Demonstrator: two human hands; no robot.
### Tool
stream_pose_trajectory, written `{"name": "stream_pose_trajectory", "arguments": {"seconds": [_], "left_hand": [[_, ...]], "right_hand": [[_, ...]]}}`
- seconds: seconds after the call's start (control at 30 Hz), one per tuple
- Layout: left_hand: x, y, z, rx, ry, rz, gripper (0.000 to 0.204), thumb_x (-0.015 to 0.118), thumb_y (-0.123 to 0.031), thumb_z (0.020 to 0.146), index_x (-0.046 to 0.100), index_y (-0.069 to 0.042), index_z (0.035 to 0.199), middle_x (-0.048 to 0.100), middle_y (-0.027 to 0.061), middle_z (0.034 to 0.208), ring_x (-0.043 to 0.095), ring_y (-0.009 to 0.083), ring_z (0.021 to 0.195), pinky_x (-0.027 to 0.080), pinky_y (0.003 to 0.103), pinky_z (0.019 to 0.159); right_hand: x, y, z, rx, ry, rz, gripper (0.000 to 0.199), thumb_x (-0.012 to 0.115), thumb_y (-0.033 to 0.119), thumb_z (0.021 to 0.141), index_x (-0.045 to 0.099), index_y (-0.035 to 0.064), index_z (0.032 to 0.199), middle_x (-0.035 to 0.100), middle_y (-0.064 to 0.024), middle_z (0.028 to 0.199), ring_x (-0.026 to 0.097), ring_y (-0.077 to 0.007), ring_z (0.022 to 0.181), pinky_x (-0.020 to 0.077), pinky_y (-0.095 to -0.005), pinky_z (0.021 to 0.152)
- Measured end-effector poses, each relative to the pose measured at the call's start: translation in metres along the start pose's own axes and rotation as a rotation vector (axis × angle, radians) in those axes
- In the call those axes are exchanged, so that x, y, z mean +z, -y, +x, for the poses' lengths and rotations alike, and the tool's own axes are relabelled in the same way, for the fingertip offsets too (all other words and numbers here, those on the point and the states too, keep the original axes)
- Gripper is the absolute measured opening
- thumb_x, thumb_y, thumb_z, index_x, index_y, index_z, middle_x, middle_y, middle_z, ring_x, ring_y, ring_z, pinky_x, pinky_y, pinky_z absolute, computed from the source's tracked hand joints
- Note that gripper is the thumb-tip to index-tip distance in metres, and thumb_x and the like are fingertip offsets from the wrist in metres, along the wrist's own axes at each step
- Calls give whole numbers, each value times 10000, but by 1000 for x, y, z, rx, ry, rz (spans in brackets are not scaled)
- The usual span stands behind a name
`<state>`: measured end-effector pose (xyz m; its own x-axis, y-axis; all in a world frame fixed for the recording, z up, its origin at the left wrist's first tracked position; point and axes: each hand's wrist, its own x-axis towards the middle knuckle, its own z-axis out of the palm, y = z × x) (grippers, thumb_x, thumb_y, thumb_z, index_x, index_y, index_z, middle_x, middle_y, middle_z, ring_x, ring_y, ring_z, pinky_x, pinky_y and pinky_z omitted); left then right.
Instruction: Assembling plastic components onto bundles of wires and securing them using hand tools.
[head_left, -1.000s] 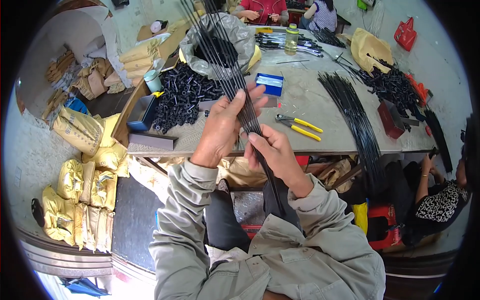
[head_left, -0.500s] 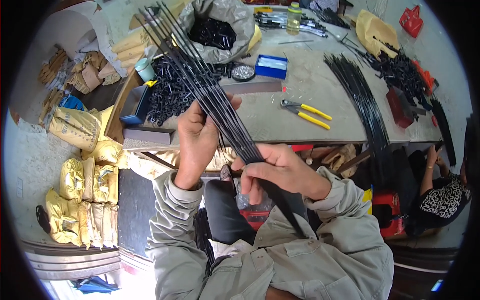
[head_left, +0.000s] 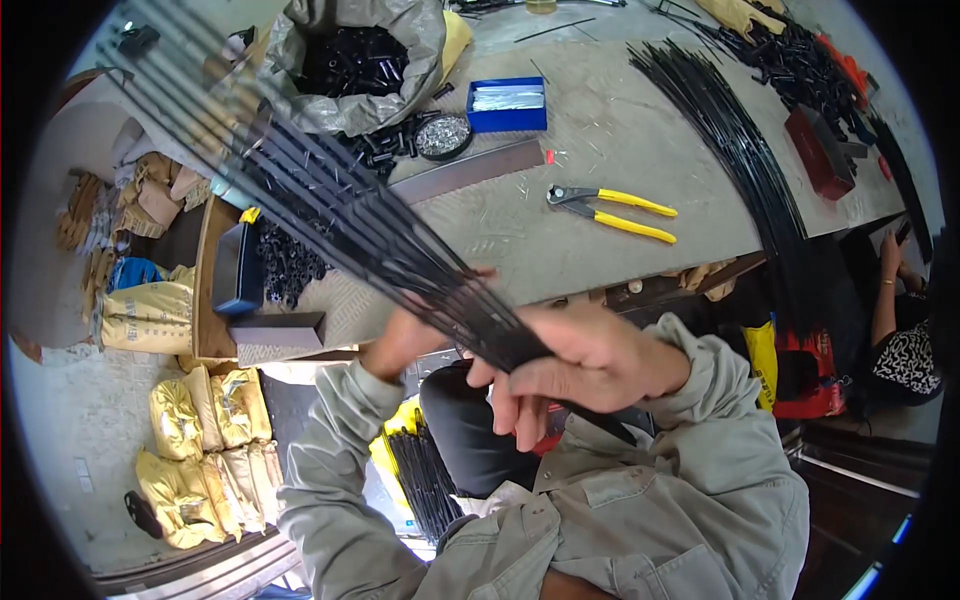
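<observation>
Saw a grey table (head_left: 600, 160) beyond and a bundle of black rods (head_left: 400, 240) slanting over its near left edge. Found the near part clasped in the right hand (head_left: 590, 355); could not tell the grip of the left hand (head_left: 408, 332) behind. Noticed yellow-handled pliers (head_left: 635, 227) on the table, farther right.

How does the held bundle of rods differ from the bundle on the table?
The held bundle is in the right hand; the other bundle lies on the table and overhangs its edge. The held bundle's rods fan apart; the other bundle's lie closer together. Both have thin black rods.
</observation>
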<state>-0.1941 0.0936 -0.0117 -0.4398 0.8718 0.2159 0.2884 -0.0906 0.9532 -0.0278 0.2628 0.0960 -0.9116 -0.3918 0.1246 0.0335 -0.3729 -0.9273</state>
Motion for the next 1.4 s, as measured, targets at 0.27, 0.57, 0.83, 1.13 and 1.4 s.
{"name": "stream_pose_trajectory", "arguments": {"seconds": [0.27,0.57,0.83,1.13,1.4], "left_hand": [[-82,-13,118,392,19,1422,488,601,-142,722,502,-110,1199,454,155,1263,386,272,1220,278,398,997],[-32,-21,-10,59,158,1189,902,675,-495,632,293,-103,1349,189,161,1427,113,293,1345,64,468,1061],[7,6,14,256,207,1152,855,633,-522,677,346,-22,1309,303,163,1378,260,309,1294,213,433,1042],[9,-1,8,266,170,1135,707,582,-433,747,389,-11,1281,378,141,1335,346,287,1250,295,394,1017],[0,11,11,301,202,1078,707,561,-436,746,380,-24,1292,373,128,1342,337,294,1254,299,392,1014]], "right_hand": [[-18,-153,13,-112,-272,-224,192,395,66,925,450,-61,1057,594,-121,824,625,-157,724,510,-242,627],[-39,-265,5,-30,-297,-117,213,407,125,921,465,-44,1037,598,-105,810,614,-160,733,490,-266,658],[-108,-276,23,-218,-320,-969,344,482,271,878,486,-8,1080,590,-183,930,589,-314,822,468,-367,730],[-77,-79,-16,226,104,-1191,274,558,238,825,539,43,1016,612,-124,866,598,-301,749,479,-375,659],[-235,18,123,13,-379,-1046,148,540,141,825,610,49,916,635,-56,830,592,-145,663,460,-257,602]]}}
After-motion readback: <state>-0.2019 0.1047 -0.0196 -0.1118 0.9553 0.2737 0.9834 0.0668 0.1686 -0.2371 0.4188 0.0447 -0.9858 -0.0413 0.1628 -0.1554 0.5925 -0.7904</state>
